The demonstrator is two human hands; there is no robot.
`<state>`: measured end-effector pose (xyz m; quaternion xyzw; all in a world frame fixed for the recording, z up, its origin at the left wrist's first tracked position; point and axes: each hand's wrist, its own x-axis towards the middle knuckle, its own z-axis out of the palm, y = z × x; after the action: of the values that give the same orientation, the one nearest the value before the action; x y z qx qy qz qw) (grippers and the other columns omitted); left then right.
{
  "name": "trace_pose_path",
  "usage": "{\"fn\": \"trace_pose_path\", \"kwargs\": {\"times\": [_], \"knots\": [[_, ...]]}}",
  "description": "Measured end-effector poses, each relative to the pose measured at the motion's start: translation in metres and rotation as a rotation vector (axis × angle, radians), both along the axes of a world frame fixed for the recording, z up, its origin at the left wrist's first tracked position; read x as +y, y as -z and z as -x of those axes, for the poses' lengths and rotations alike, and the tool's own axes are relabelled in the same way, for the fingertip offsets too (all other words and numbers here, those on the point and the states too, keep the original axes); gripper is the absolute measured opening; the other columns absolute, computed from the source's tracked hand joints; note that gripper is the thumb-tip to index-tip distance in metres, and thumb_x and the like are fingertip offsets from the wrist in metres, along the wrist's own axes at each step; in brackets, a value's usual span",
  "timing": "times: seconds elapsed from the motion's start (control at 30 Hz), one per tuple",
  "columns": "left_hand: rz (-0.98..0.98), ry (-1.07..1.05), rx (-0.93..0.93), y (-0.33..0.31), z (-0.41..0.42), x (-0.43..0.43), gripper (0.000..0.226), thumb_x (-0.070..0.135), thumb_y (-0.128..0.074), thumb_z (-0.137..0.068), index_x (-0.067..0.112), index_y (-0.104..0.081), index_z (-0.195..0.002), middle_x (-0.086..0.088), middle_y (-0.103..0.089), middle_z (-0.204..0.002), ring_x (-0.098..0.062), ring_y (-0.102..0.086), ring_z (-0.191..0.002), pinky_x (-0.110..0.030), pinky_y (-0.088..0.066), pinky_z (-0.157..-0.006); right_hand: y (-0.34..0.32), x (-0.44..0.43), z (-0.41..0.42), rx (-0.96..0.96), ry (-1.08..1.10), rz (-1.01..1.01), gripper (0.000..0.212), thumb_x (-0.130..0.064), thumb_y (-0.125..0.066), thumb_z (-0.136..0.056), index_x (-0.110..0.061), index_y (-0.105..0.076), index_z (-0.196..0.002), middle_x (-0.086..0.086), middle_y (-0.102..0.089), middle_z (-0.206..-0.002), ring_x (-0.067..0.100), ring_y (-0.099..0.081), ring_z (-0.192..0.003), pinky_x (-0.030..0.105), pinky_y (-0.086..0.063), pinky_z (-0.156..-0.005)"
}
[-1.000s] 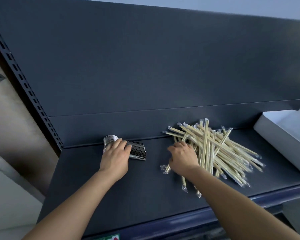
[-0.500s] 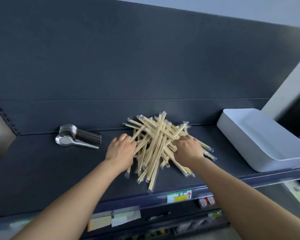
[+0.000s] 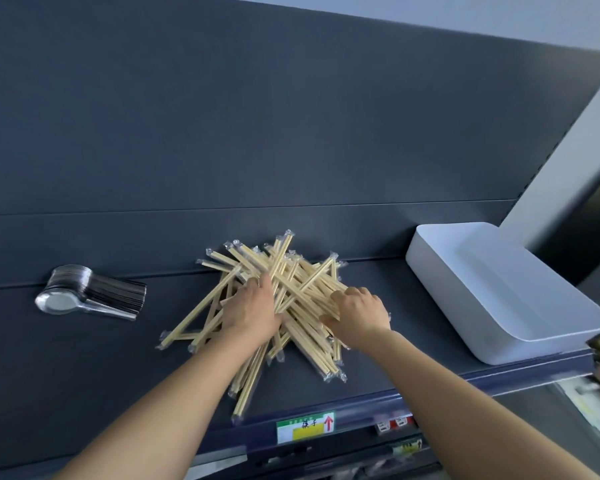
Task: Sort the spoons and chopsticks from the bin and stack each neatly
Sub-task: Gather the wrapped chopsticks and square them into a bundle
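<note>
Chopsticks (image 3: 291,299), pale wooden sticks each sealed in a clear crinkly sleeve, are lying in a loose criss-crossed heap at the middle of the dark matte shelf (image 3: 84,368). Stacked spoons (image 3: 90,296), shiny and nested bowl over bowl with their handles fanning rightward, are sitting well apart to the left near the shelf's back panel. A smooth white rectangular bin (image 3: 506,292) with rounded corners is resting at the right end, nothing visible inside it. The left hand (image 3: 250,313) is pressing palm-down on the heap's left side, fingers half spread among the sticks; the right hand (image 3: 357,313) is cupping the right side with fingers curled, and whether it is gripping any stick cannot be told. Compared with half a second earlier, both hands are sitting deeper in the heap and several sticks are splaying further out to the lower left.
</note>
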<state>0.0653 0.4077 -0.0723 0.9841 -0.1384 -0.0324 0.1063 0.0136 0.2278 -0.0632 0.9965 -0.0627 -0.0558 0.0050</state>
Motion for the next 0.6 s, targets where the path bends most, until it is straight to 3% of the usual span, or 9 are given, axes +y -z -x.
{"fn": "trace_pose_path", "kwargs": {"times": [0.1, 0.2, 0.3, 0.4, 0.53, 0.6], "knots": [[0.065, -0.071, 0.044, 0.005, -0.007, -0.009, 0.065, 0.032, -0.067, -0.089, 0.013, -0.029, -0.139, 0.002, -0.059, -0.089, -0.01, -0.056, -0.068, -0.024, -0.039, -0.049, 0.004, -0.001, -0.009, -0.006, -0.005, -0.089, 0.053, -0.061, -0.049, -0.089, -0.019, -0.05, -0.122, 0.004, -0.056, -0.121, 0.025, -0.05, -0.117, 0.039, -0.044, -0.094], [0.058, -0.12, 0.042, 0.002, -0.011, -0.016, 0.042, 0.014, -0.053, -0.094, 0.012, -0.041, -0.135, -0.001, -0.064, -0.105, -0.017, -0.061, -0.086, -0.029, -0.042, -0.062, 0.008, -0.002, -0.016, -0.007, -0.018, -0.092, 0.056, -0.061, -0.051, -0.087, -0.017, -0.047, -0.122, 0.005, -0.054, -0.12, 0.026, -0.054, -0.111, 0.038, -0.048, -0.086], [0.097, -0.176, 0.047, -0.005, -0.012, -0.021, 0.035, 0.019, -0.049, -0.097, 0.013, -0.049, -0.132, -0.001, -0.06, -0.117, -0.017, -0.059, -0.091, -0.025, -0.044, -0.062, 0.009, -0.005, -0.026, 0.007, -0.027, -0.156, 0.037, -0.048, -0.054, -0.088, -0.016, -0.046, -0.105, 0.003, -0.059, -0.101, 0.025, -0.059, -0.091, 0.032, -0.045, -0.067], [0.108, -0.242, 0.021, -0.012, -0.012, -0.026, 0.041, 0.02, -0.046, -0.1, 0.014, -0.042, -0.14, -0.002, -0.054, -0.13, -0.019, -0.058, -0.097, -0.022, -0.039, -0.062, 0.01, -0.011, -0.033, -0.02, -0.06, -0.244, 0.018, -0.034, -0.05, -0.087, -0.018, -0.043, -0.086, -0.001, -0.055, -0.084, 0.024, -0.053, -0.075, 0.028, -0.035, -0.054], [0.131, -0.351, 0.035, -0.014, -0.007, -0.04, 0.046, 0.033, -0.045, -0.101, 0.015, -0.036, -0.143, -0.002, -0.055, -0.134, -0.021, -0.059, -0.109, -0.032, -0.043, -0.071, 0.01, -0.026, -0.036, -0.059, -0.12, -0.334, 0.014, -0.028, -0.042, -0.09, -0.014, -0.041, -0.087, 0.006, -0.057, -0.087, 0.026, -0.049, -0.074, 0.031, -0.036, -0.06], [0.117, -0.323, 0.073, -0.012, -0.005, -0.05, 0.059, 0.047, -0.056, -0.093, 0.018, -0.039, -0.142, 0.001, -0.059, -0.127, -0.016, -0.06, -0.098, -0.025, -0.044, -0.061, 0.011, -0.036, -0.036, -0.041, -0.153, -0.401, 0.011, -0.024, -0.038, -0.091, -0.014, -0.039, -0.089, 0.004, -0.052, -0.086, 0.027, -0.05, -0.073, 0.033, -0.038, -0.061]]}}
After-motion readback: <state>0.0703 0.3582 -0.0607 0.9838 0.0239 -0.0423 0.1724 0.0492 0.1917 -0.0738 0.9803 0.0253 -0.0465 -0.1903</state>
